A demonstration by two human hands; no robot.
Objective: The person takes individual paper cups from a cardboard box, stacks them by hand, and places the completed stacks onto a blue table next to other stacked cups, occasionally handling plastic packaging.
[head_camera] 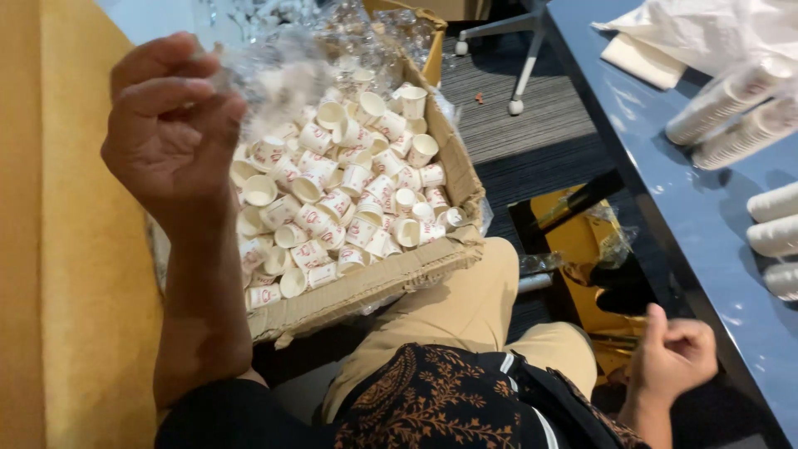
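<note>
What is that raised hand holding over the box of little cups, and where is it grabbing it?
The left hand pinches crinkly clear plastic wrap at its edge. The right hand is curled; nothing shows in it.

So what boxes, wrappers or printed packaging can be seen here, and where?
Brown cardboard box: left of centre, open, full of loose cups.
Small white paper cups: inside it, red print.
Clear plastic wrap: crumpled, in the left hand.
Sleeved white cup stacks: on the blue table, right.

Crinkled clear plastic wrap (266,71) raised above a cardboard box (391,278) of small white paper cups (341,199).
</note>
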